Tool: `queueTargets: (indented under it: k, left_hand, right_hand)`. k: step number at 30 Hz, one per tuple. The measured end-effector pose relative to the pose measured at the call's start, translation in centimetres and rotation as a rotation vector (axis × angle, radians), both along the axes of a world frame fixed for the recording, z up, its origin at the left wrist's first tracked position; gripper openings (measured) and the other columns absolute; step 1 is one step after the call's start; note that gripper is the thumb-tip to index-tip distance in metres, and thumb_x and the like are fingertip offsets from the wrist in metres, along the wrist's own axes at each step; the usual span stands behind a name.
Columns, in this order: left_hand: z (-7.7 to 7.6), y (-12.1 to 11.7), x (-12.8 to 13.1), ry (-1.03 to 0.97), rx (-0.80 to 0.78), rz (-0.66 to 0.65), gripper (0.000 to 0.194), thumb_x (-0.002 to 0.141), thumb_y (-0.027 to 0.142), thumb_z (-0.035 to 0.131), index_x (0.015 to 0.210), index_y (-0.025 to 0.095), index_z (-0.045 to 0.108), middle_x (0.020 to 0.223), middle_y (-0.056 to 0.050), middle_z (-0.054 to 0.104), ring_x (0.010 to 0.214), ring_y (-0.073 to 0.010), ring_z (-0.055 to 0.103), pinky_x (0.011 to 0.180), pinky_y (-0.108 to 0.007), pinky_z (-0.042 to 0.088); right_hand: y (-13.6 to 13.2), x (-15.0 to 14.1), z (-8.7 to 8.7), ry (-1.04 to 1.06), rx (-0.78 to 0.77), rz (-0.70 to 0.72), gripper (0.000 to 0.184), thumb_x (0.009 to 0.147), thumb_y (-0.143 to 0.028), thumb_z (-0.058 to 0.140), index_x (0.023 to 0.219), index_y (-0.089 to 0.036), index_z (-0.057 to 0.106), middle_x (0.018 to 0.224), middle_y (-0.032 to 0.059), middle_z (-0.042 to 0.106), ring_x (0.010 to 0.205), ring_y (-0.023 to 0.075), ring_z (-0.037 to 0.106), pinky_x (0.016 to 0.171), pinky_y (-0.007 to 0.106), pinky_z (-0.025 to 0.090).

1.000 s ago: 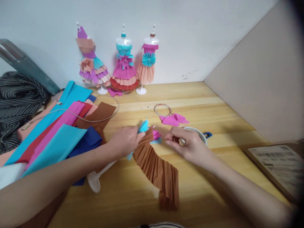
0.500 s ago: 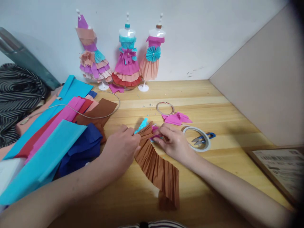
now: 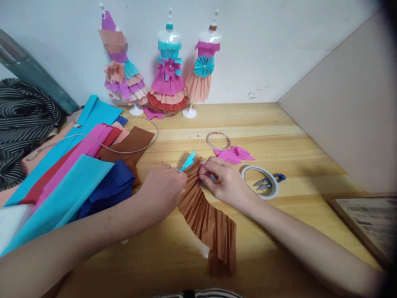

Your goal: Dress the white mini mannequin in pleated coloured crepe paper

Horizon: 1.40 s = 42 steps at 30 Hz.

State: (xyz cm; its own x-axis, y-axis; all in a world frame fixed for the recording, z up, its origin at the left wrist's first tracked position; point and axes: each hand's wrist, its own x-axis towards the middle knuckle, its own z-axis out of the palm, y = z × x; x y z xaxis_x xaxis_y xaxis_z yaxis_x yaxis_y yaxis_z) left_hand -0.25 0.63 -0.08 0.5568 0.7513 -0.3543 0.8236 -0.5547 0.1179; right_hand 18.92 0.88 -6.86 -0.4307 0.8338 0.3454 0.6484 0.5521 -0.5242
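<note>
A pleated strip of brown crepe paper (image 3: 211,217) fans out between my hands and hangs toward the table's near edge. My left hand (image 3: 163,190) is closed on its upper left edge, fingertips partly hidden. My right hand (image 3: 225,178) pinches the gathered upper right edge between thumb and fingers. Behind the strip shows a bit of turquoise paper (image 3: 187,162). Some magenta paper (image 3: 203,176) peeks out at my right fingertips, mostly covered by them.
Three mannequins in paper dresses (image 3: 169,78) stand by the wall. Coloured crepe sheets (image 3: 77,178) and a cable (image 3: 130,152) lie left. To the right are a tape roll (image 3: 276,188) around blue-handled snips (image 3: 266,182), a thinner ring (image 3: 218,140), magenta scraps (image 3: 235,154) and a box (image 3: 369,223).
My right fingers have shifted slightly and now pinch closer on the brown paper's gathered edge, covering more of the magenta. The whole view has moved a little; the left hand keeps its hold.
</note>
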Motion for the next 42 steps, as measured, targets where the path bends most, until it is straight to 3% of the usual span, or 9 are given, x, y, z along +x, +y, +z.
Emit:
queueTargets:
  k: [3, 7, 13, 20, 26, 32, 37, 42]
  left_hand:
    - [-0.2, 0.6, 0.0, -0.052, -0.006, 0.052, 0.021, 0.089, 0.030, 0.052, 0.084, 0.015, 0.065, 0.084, -0.009, 0.069, 0.085, -0.0253, 0.063, 0.073, -0.035, 0.047]
    - [-1.0, 1.5, 0.2, -0.154, 0.006, 0.112, 0.017, 0.087, 0.029, 0.051, 0.087, 0.017, 0.064, 0.085, -0.006, 0.069, 0.084, -0.0231, 0.063, 0.072, -0.032, 0.045]
    - [-1.7, 2.1, 0.6, -0.129, -0.044, 0.095, 0.019, 0.085, 0.024, 0.047, 0.082, 0.017, 0.065, 0.084, -0.008, 0.070, 0.081, -0.0237, 0.064, 0.070, -0.033, 0.045]
    - [-2.1, 2.0, 0.6, -0.178, 0.018, 0.068, 0.028, 0.087, 0.033, 0.043, 0.077, 0.017, 0.064, 0.077, -0.009, 0.068, 0.074, -0.0244, 0.064, 0.065, -0.034, 0.045]
    - [-2.2, 2.2, 0.6, -0.132, 0.035, 0.042, 0.020, 0.084, 0.028, 0.047, 0.080, 0.018, 0.063, 0.078, -0.007, 0.069, 0.075, -0.0237, 0.065, 0.059, -0.030, 0.042]
    - [-1.9, 1.9, 0.7, -0.116, 0.048, 0.021, 0.023, 0.088, 0.027, 0.044, 0.085, 0.016, 0.064, 0.082, -0.009, 0.069, 0.078, -0.0249, 0.065, 0.063, -0.031, 0.044]
    - [-1.3, 1.7, 0.9, -0.063, 0.035, -0.003, 0.024, 0.089, 0.023, 0.043, 0.087, 0.014, 0.065, 0.085, -0.012, 0.070, 0.081, -0.0259, 0.066, 0.066, -0.033, 0.046]
    - [-1.4, 1.8, 0.9, -0.083, 0.034, -0.030, 0.022, 0.089, 0.025, 0.046, 0.090, 0.015, 0.065, 0.085, -0.011, 0.070, 0.080, -0.0260, 0.066, 0.065, -0.033, 0.047]
  right_hand:
    - [0.0, -0.3, 0.2, -0.005, -0.010, -0.018, 0.011, 0.080, -0.011, 0.052, 0.071, -0.018, 0.054, 0.069, 0.0022, 0.053, 0.061, 0.0145, 0.051, 0.057, 0.025, 0.039]
    - [0.1, -0.5, 0.4, -0.015, -0.009, -0.036, 0.011, 0.080, -0.012, 0.051, 0.071, -0.018, 0.054, 0.069, 0.0027, 0.053, 0.062, 0.0150, 0.052, 0.057, 0.026, 0.039]
    - [0.1, -0.7, 0.3, 0.006, -0.042, -0.074, 0.009, 0.080, -0.012, 0.053, 0.073, -0.017, 0.056, 0.070, 0.0028, 0.055, 0.059, 0.0138, 0.051, 0.056, 0.025, 0.039]
    - [0.0, -0.8, -0.2, 0.058, -0.047, -0.093, 0.007, 0.079, -0.013, 0.057, 0.074, -0.017, 0.058, 0.070, 0.0021, 0.055, 0.058, 0.0129, 0.051, 0.054, 0.025, 0.039]
    - [0.0, 0.1, 0.8, 0.158, 0.016, -0.087, 0.011, 0.081, -0.011, 0.055, 0.073, -0.017, 0.059, 0.066, 0.0017, 0.055, 0.058, 0.0130, 0.050, 0.053, 0.025, 0.040]
    - [-0.8, 0.6, 0.9, 0.165, 0.084, 0.177, 0.018, 0.083, -0.007, 0.052, 0.089, -0.018, 0.065, 0.076, 0.0043, 0.062, 0.063, 0.0125, 0.057, 0.055, 0.024, 0.045]
    - [-0.5, 0.4, 0.2, 0.142, 0.117, 0.107, 0.014, 0.082, -0.008, 0.055, 0.088, -0.016, 0.065, 0.073, 0.0041, 0.060, 0.061, 0.0121, 0.055, 0.056, 0.024, 0.045]
    - [-0.3, 0.3, 0.1, 0.055, 0.067, 0.128, 0.013, 0.082, -0.009, 0.053, 0.075, -0.018, 0.059, 0.071, 0.0027, 0.056, 0.060, 0.0119, 0.053, 0.055, 0.023, 0.043]
